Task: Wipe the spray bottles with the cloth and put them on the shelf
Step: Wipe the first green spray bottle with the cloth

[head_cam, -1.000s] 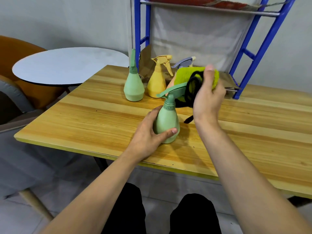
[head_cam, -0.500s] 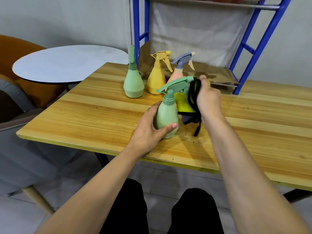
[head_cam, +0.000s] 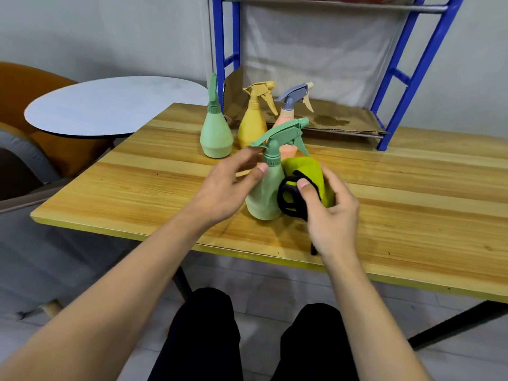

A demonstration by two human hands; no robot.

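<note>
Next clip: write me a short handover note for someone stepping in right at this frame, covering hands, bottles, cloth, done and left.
Left hand: fingers loosely at the neck of the near green plastic spray bottle, which stands upright on the wooden table; firm grip not clear.
Right hand: grips the yellow-green cloth with black trim, pressed to that bottle's side.
Waiting behind on the table: far green spray bottle, yellow spray bottle, peach spray bottle with grey trigger.
Done: nothing visible on the blue metal shelf.
Left: finish wiping, shelve all four.
</note>
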